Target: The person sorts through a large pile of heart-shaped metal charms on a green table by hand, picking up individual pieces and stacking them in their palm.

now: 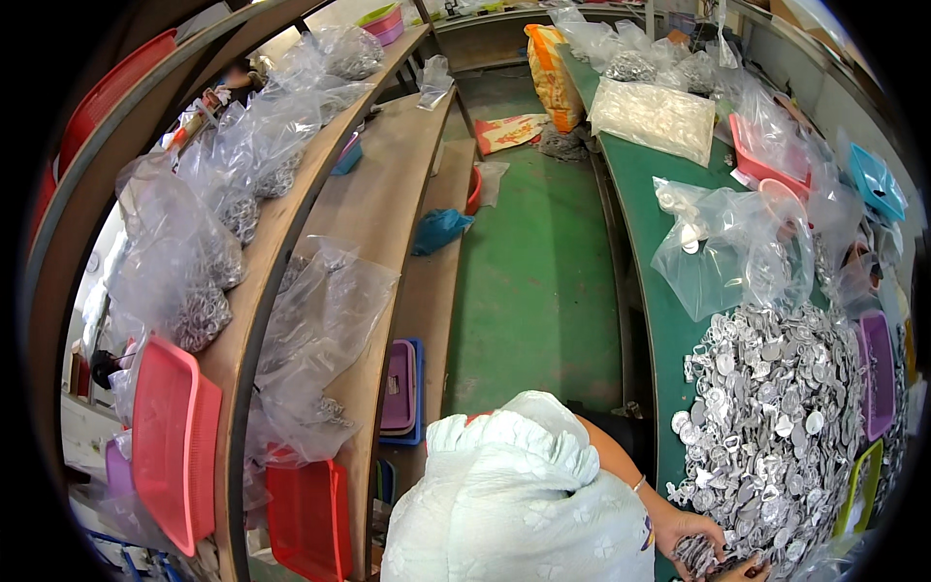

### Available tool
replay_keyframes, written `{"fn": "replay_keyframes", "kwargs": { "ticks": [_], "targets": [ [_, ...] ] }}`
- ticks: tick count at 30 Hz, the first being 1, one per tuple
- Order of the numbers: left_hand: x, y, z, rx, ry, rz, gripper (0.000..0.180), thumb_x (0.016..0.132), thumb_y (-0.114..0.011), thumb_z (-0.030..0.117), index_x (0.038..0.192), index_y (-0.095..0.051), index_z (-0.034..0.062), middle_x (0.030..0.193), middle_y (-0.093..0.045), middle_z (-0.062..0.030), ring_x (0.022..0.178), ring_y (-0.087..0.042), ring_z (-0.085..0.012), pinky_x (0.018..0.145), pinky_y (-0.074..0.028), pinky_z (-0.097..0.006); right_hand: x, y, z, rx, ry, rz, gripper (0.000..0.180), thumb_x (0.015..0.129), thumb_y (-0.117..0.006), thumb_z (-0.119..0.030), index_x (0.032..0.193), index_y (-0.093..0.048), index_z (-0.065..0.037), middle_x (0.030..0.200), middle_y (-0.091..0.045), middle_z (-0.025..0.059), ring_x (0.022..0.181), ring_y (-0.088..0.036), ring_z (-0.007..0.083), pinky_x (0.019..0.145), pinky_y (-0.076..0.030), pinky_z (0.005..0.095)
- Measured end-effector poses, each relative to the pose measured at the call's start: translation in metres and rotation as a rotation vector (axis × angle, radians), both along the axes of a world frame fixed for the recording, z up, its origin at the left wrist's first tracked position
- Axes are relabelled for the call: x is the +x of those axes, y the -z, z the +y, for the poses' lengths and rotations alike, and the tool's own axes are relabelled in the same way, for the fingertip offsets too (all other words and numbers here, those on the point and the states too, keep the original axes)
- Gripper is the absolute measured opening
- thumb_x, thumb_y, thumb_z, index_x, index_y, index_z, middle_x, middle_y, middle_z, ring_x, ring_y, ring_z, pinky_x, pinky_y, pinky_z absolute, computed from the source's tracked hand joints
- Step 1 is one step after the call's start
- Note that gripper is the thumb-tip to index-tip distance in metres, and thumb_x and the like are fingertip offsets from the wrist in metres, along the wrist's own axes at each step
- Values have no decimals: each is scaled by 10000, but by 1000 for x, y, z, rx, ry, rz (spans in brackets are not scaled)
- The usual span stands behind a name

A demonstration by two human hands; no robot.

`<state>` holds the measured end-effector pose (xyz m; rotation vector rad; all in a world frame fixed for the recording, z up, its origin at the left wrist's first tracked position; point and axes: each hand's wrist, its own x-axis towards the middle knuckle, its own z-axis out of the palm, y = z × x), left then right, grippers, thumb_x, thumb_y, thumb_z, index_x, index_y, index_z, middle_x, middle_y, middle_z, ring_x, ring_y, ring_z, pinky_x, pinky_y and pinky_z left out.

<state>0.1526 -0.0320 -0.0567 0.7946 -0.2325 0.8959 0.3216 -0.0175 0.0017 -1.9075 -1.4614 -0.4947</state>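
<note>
Beside a metal heap (766, 417), fingers of the left hand (682, 527) curl around silver pieces (695, 555), apparently against spilling; those of the right hand (749, 572) we cannot tell.

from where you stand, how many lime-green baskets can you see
2: one lime-green basket at lower right, beside the silver metal pieces; a second lime-green basket at top left, atop a pink basket on the upper shelf. More may be hidden.

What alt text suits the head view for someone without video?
The left hand cups silvery pieces beside a heap on a green table; the right hand is partly cut off. Shelves at left hold bags and baskets.
</note>
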Motion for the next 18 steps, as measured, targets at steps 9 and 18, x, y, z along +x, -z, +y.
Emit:
{"fn": "replay_keyframes", "kwargs": {
  "ticks": [9,18],
  "targets": [
    [0,-10,-2,-462,137,165,427,712,-714,94,1093,-524,58,928,-595,-66,889,-570,-165,767,-492,-327,15,-6,-15,103,-164,186,236,825,-666,-144,954,-635,51,897,-656,169,783,-628,263,722,-518,346],
    [-10,-34,2,-882,668,-44,261,811,-567,179,1026,-578,32,1034,-599,-128,886,-608,-295,740,-510,-460,36,-2,-39,136,-124,130,224,815,-676,-168,837,-625,50,861,-643,181,727,-613,266,681,-511,367]
  ]
}}
